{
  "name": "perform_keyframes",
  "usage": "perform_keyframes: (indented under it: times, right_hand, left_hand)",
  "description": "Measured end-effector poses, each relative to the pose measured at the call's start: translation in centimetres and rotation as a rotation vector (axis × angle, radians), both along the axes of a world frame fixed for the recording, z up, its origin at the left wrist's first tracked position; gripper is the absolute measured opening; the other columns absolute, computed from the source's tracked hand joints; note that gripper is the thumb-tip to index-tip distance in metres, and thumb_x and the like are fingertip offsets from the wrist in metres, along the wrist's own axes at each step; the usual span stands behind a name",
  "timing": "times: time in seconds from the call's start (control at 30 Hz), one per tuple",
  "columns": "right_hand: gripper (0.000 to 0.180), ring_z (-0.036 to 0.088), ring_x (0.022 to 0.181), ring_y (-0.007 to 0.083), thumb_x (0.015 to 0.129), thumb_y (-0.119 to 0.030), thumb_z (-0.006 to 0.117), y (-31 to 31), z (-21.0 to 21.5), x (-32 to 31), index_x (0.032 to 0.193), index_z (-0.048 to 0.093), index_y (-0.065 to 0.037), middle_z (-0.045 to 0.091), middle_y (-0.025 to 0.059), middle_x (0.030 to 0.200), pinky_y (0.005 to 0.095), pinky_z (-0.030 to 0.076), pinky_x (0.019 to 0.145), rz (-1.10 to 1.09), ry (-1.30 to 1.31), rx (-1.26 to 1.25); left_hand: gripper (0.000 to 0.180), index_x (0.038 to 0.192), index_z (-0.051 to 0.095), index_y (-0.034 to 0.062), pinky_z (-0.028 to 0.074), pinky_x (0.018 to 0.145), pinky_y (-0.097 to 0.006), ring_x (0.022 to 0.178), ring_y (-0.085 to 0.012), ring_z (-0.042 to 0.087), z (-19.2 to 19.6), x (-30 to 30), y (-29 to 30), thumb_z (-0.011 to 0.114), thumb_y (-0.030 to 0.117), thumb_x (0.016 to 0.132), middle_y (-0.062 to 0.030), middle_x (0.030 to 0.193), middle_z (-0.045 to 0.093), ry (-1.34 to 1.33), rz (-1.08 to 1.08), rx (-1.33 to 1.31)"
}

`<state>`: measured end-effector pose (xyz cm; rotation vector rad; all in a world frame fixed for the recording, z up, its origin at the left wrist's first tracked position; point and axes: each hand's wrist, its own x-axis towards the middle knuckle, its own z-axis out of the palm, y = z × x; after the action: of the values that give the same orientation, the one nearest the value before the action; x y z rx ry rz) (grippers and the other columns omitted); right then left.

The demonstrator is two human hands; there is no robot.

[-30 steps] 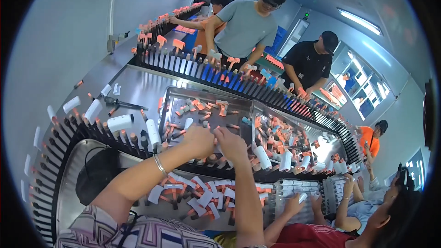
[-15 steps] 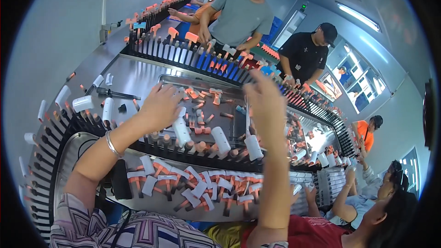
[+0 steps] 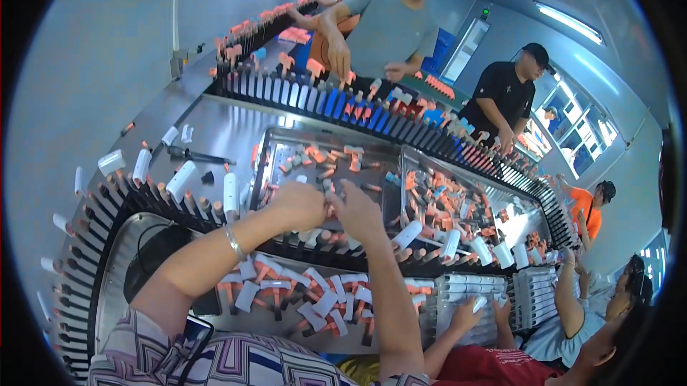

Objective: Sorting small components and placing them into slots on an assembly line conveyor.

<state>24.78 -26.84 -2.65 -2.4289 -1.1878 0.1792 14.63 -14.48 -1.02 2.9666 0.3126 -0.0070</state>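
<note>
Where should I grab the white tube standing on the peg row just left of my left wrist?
Take the white tube around its upper half, coming down from above. It stands upright on its peg, its top free, while neighbouring pegs crowd its base. The left hand is nearest.

Across from me, a person in a grey T-shirt (image 3: pixel 390 25) is leaning over the curved conveyor of dark pegs (image 3: pixel 401 118), and a person in a black T-shirt and cap (image 3: pixel 504 96) is standing farther along it. White cylindrical caps (image 3: pixel 180 180) are sitting on the nearer pegs. To my right, a person in a red top (image 3: pixel 494 366) is touching a tray of white pieces (image 3: pixel 465 293).
</note>
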Motion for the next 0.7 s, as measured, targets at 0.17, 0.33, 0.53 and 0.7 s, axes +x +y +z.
perform_keyframes:
  times: [0.17, 0.33, 0.53, 0.7]
  right_hand:
    - [0.051, 0.057, 0.104, 0.0299, 0.086, -0.033, 0.060, 0.9, 1.1, -3.5, 0.127, 0.047, -0.006, 0.059, 0.0123, 0.116, 0.0467, 0.042, 0.083, 0.091, -0.249, 0.355]
    - [0.047, 0.059, 0.102, 0.0287, 0.084, -0.029, 0.065, -4.1, 11.1, -1.9, 0.121, 0.054, -0.002, 0.061, 0.0135, 0.116, 0.0433, 0.039, 0.087, -0.018, -0.519, 0.588]
    - [0.038, 0.055, 0.105, 0.0322, 0.086, -0.030, 0.058, -5.7, 7.7, 4.8, 0.116, 0.055, -0.008, 0.061, 0.0115, 0.113, 0.0501, 0.041, 0.085, -0.211, -0.622, 0.364]
    - [0.034, 0.063, 0.094, 0.0305, 0.087, -0.038, 0.052, -2.5, -1.6, 3.8, 0.102, 0.061, -0.009, 0.065, 0.0103, 0.098, 0.0491, 0.044, 0.081, -0.099, -0.256, -0.092]
  left_hand:
    - [0.036, 0.105, 0.065, 0.0061, 0.050, 0.077, -0.043, 0.091, -0.0313, 0.063, -0.2, -2.8, 3.1, 0.050, 0.034, 0.089, -0.0136, 0.097, 0.066, -0.117, 0.070, -0.031]
    - [0.037, 0.113, 0.056, -0.0002, 0.039, 0.095, -0.043, 0.111, -0.0343, 0.050, 3.9, -2.4, 1.3, 0.058, 0.025, 0.087, -0.0160, 0.116, 0.056, -0.750, -0.100, 0.095]
    - [0.035, 0.108, 0.056, -0.0024, 0.036, 0.097, -0.043, 0.110, -0.0308, 0.051, 4.5, 4.0, -4.5, 0.057, 0.025, 0.086, -0.0160, 0.111, 0.058, -0.765, -0.222, 0.048]
    - [0.033, 0.108, 0.061, 0.0090, 0.050, 0.076, -0.045, 0.087, -0.0330, 0.062, -1.0, 3.7, -3.3, 0.055, 0.033, 0.086, -0.0151, 0.101, 0.061, 0.002, -0.077, -0.092]
